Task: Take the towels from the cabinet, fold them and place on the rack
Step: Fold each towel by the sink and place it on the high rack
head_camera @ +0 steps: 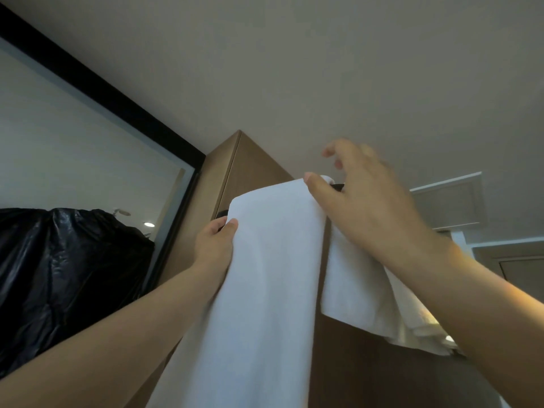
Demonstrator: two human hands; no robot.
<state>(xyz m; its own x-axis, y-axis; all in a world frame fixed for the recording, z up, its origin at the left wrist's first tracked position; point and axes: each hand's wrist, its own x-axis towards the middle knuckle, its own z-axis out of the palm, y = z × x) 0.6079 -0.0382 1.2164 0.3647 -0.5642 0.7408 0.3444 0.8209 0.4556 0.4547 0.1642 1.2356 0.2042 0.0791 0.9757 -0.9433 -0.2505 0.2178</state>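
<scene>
The left hand (pixel 215 245) grips the white towel (pixel 265 275) at its left edge, thumb in front. The right hand (pixel 368 207), fingers spread loose, rests its thumb on the towel's top fold, which drapes over the black rack bar (pixel 338 187) on the wooden cabinet (pixel 253 160).

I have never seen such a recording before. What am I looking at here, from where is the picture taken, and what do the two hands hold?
There is no machine here: these are a person's two bare hands. The single picture comes from a camera worn on the person's head, tilted upward here, so you see the ceiling. The left hand pinches the left edge of a white towel, which hangs over a black rack bar on a wooden cabinet. The right hand is blurred; its thumb lies on the towel's top fold and its fingers are spread, gripping nothing. A second towel hangs just to the right. A black plastic bag is at the left.
</scene>
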